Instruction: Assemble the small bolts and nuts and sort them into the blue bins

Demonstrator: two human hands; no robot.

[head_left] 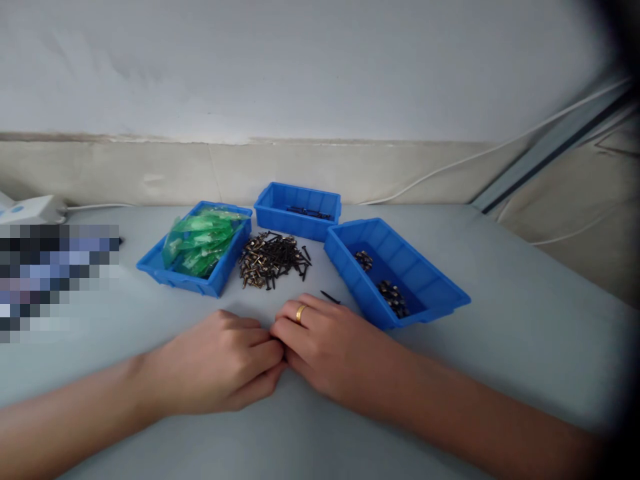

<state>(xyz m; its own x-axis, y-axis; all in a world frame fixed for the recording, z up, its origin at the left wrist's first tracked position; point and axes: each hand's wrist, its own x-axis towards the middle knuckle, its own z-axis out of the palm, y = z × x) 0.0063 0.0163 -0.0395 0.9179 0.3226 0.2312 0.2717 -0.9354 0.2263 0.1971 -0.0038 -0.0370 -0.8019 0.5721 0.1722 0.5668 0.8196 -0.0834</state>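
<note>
My left hand (230, 360) and my right hand (325, 343), which wears a gold ring, meet fingertip to fingertip over the grey table. Both are closed, and what they pinch between them is hidden by the fingers. Just beyond them lies a pile of dark and brass-coloured screws (275, 259). One loose dark screw (330, 297) rests beside my right hand. Green plastic packets (203, 237) fill the left blue bin (200, 285). The right blue bin (425, 273) holds two small clusters of metal parts (393, 298).
A third blue bin (297, 219) with dark screws in it stands at the back, near the wall. White cables (450, 165) run along the right, by a metal table leg or strut (550, 147). At the far left are a white device (37, 210) and a blurred-out object (55, 273).
</note>
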